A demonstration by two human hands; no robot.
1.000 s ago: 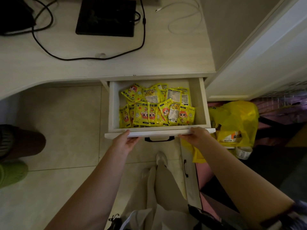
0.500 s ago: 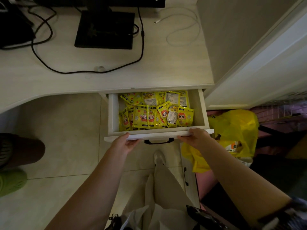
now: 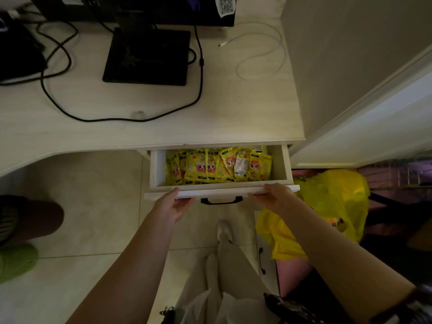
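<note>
At my far 9 o'clock a green foam slipper [image 3: 14, 260] sits on the pale tiled floor [image 3: 81, 206], beside another person's bare leg. Up at 11 o'clock, on the pale wood-grain bench [image 3: 93, 132], thin black cables [image 3: 58, 106] loop around a flat black square monitor base [image 3: 146, 57]. My left hand [image 3: 173, 204] grips the left end of the front lip of the white wooden drawer [image 3: 222, 191], with my thumb on top and my fingers [image 3: 187, 203] curled under the edge. The drawer juts partway out from under the bench at 12 o'clock. It is packed with small yellow foil snack packets [image 3: 198, 167] printed with a red-haired cartoon face, and the rows farther back are hidden under the bench. Its black metal pull handle [image 3: 221, 201] shows between my two hands, untouched. At 6 o'clock, below the handle, my white shoe [image 3: 224, 230] points at the drawer. At 1 o'clock a thin white cable [image 3: 261, 54] lies coiled on the bench. My right hand [image 3: 278, 197] holds the right end of the lip, fingers [image 3: 259, 195] closed on the edge. At 3 o'clock a crumpled yellow plastic bag [image 3: 334, 202] lies on the floor just beside the drawer's right corner, below a white door frame [image 3: 374, 127].
</note>
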